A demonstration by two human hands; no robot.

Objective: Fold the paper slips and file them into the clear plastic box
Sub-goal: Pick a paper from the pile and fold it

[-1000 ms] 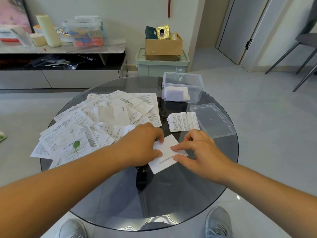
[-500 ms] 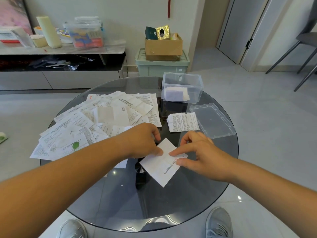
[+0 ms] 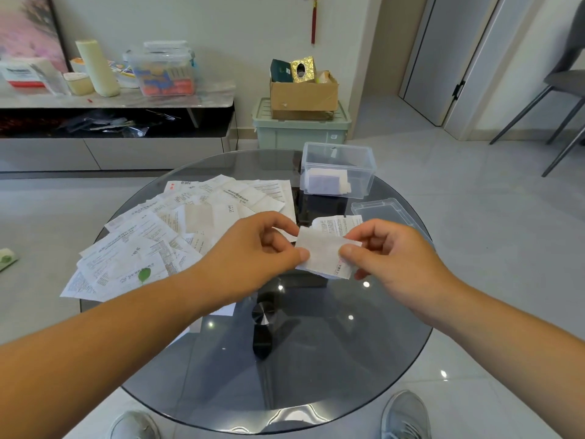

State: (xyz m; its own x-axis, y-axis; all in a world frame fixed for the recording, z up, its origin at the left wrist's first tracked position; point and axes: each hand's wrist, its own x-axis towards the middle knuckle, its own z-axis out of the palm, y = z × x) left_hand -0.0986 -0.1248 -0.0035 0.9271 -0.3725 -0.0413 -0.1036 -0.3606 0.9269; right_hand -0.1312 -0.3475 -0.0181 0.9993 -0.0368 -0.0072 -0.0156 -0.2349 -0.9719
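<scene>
Paper slip (image 3: 321, 251): white, folded, held up off the glass table (image 3: 316, 359) over its middle, a little toward the right edge.
Slip, orientation: almost square as seen; the slightly longer side runs left to right from hand to hand. The blank face is toward the camera, with a thin band of print at the near right corner.
Left hand (image 3: 253, 248): thumb and forefinger pinch the slip's left edge; the other fingers are curled in under the palm.
Right hand (image 3: 389, 258): thumb and forefinger pinch the slip's right edge; the remaining fingers are loosely curled behind it.
Clear plastic box (image 3: 364, 182): upright and uncovered at the far right edge of the table, well apart from both hands.
Folded slips (image 3: 326, 182): a small stack lying flat on the box floor.
Lid (image 3: 384, 210): clear, lying flat at the right edge, just on the near side of the box.
Printed slip (image 3: 338, 223): flat on the table between the box and the held slip, its near part hidden behind the held slip.
Loose slips (image 3: 177, 236): an overlapping spread covering the left half of the table, some hanging over the left edge.
Table base (image 3: 262, 327): black, seen through the glass under the centre.
</scene>
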